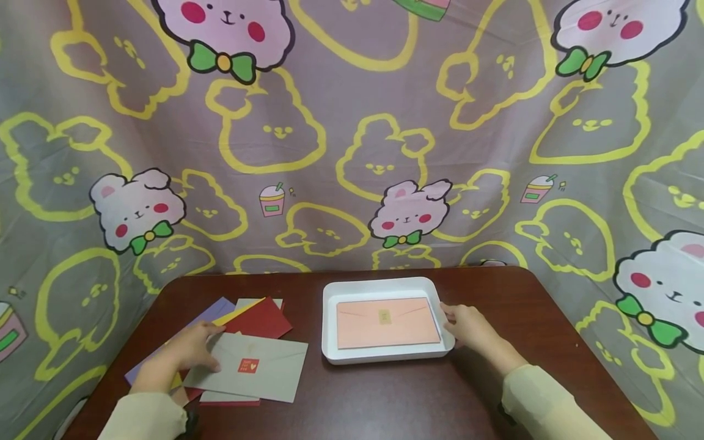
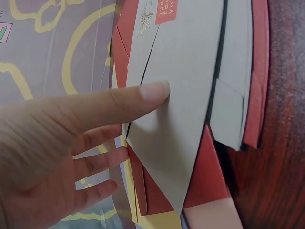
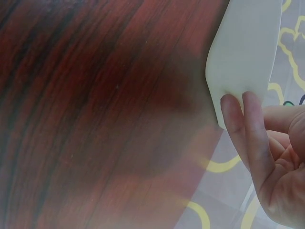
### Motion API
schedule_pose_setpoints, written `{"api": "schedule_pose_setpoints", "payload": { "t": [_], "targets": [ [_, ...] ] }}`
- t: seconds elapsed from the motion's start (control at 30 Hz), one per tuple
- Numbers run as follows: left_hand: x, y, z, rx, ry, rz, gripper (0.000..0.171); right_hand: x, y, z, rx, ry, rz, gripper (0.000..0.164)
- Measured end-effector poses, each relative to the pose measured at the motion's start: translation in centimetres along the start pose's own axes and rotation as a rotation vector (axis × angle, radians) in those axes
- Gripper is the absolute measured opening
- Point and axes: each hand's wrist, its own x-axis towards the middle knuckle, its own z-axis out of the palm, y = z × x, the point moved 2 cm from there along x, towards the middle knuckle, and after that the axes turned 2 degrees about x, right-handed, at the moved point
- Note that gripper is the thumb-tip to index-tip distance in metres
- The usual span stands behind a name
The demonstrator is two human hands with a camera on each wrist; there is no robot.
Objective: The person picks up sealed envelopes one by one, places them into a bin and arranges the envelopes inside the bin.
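Note:
The left hand (image 1: 184, 354) is at the upper left corner of a grey envelope (image 1: 275, 360) with a red sticker, on top of a loose pile. In the left wrist view its thumb (image 2: 155, 91) lies on the envelope's face. One finger passes behind the envelope's edge, its tip hidden; the others are spread beside it. A white tray (image 1: 329, 327) stands right of the pile, with a pink envelope (image 1: 357, 327) lying flat inside. The right hand (image 1: 475, 333) holds the tray's right side, two fingertips (image 3: 232, 104) against its outer wall.
Under the grey envelope the pile shows a red envelope (image 1: 266, 318), a purple envelope (image 1: 217, 307) and yellow and grey edges. All rest on a dark brown table (image 1: 385, 400). A patterned curtain (image 1: 341, 91) hangs behind the table and along its sides.

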Motion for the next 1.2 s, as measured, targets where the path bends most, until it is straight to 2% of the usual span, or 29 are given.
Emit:
{"api": "schedule_pose_setpoints", "payload": {
  "t": [0.3, 0.5, 0.7, 1.0, 1.2],
  "targets": [
    [-0.1, -0.3, 0.0, 0.031, 0.054, -0.006, 0.080, 0.3, 0.2, 0.0, -0.014, -0.008, 0.006, 0.050],
    [-0.3, -1.0, -0.1, 0.011, 0.091, -0.013, 0.082, 0.4, 0.2, 0.0, -0.003, -0.014, 0.006, 0.050],
    [-0.6, -2.0, -0.3, -0.112, 0.114, -0.038, 0.077, 0.5, 0.2, 0.2, 0.005, -0.014, 0.012, 0.050],
    [-1.2, -3.2, -1.0, -0.290, 0.103, -0.019, 0.059, 0.4, 0.5, 0.3, 0.001, -0.002, -0.006, 0.050],
    [-1.6, -4.2, -0.7, -0.496, 0.078, -0.079, 0.060, 0.4, 0.8, 0.3, 0.006, -0.005, -0.006, 0.051]
  ]
}}
